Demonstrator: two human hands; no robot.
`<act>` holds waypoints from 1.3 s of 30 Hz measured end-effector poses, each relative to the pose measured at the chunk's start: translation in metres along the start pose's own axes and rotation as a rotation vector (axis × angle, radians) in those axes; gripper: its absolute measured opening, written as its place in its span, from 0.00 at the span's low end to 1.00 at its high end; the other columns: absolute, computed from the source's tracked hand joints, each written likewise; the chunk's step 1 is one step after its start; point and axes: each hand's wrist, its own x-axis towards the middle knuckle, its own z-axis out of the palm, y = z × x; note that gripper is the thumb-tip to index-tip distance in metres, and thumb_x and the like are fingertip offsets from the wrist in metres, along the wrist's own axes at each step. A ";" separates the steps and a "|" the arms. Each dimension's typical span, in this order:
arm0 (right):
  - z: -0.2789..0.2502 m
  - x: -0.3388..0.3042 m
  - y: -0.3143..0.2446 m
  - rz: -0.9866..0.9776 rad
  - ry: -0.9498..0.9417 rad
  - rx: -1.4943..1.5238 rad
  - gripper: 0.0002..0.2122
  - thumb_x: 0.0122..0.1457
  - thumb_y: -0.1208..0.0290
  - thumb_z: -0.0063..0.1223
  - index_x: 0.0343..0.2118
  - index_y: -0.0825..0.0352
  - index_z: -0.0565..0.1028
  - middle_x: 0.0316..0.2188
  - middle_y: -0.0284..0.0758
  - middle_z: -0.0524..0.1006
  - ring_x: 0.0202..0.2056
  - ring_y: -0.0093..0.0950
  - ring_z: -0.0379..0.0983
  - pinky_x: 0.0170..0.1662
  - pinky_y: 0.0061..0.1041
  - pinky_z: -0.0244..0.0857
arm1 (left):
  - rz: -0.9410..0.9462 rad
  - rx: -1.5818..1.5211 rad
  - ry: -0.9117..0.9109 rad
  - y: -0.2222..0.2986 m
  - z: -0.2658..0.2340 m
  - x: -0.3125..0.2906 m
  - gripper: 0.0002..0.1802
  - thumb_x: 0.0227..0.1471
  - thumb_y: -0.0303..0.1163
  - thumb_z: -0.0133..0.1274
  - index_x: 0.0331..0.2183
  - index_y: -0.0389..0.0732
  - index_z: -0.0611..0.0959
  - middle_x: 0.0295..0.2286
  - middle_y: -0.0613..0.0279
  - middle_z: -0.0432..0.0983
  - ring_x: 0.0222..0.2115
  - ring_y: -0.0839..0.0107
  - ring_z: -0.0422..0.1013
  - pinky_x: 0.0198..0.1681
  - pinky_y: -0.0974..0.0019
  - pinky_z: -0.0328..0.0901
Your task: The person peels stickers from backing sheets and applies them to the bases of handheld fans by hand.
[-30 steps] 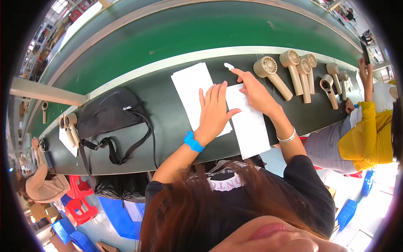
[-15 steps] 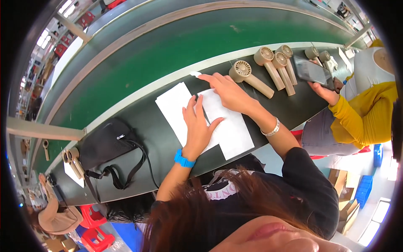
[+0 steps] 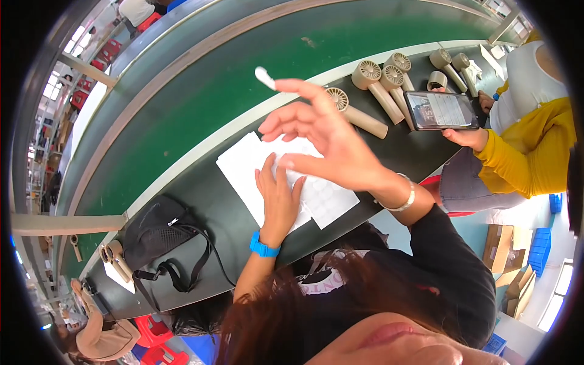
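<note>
Bright light, fisheye-bent edges, black corners

A black bag (image 3: 155, 237) with a trailing strap (image 3: 198, 266) rests on the dark surface (image 3: 211, 196), at left. Beige handheld fans (image 3: 384, 100) lie grouped at right, near a phone (image 3: 442, 111) held by a co-worker in a yellow garment (image 3: 517, 167). Red stools (image 3: 152, 331) occupy the lower left; an open carton (image 3: 500, 248) adjoins a blue bin (image 3: 539, 250) at right.

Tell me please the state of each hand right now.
Left hand: open, resting on the paper.
Right hand: open, raised, with a white piece at one fingertip.
</note>
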 end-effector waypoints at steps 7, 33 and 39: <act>0.048 -0.011 -0.056 -0.273 -0.024 0.361 0.46 0.44 0.82 0.60 0.60 0.71 0.37 0.35 0.47 0.73 0.34 0.33 0.74 0.42 0.32 0.67 | -0.166 -0.079 -0.013 0.043 -0.046 0.010 0.27 0.46 0.33 0.57 0.46 0.33 0.68 0.44 0.41 0.61 0.47 0.45 0.57 0.50 0.45 0.48; 0.058 -0.010 -0.121 -0.242 0.326 0.366 0.50 0.44 0.83 0.60 0.59 0.73 0.29 0.24 0.54 0.73 0.18 0.35 0.72 0.29 0.27 0.70 | -0.054 0.034 0.023 0.014 0.010 0.006 0.29 0.49 0.33 0.55 0.52 0.39 0.67 0.53 0.51 0.55 0.54 0.55 0.53 0.57 0.52 0.48; 0.073 -0.002 -0.073 -0.610 0.210 0.655 0.51 0.44 0.84 0.58 0.59 0.74 0.26 0.25 0.56 0.73 0.17 0.34 0.71 0.29 0.26 0.69 | -0.049 -0.139 0.060 0.000 0.002 -0.004 0.29 0.47 0.32 0.56 0.51 0.37 0.67 0.52 0.44 0.55 0.54 0.49 0.53 0.59 0.43 0.41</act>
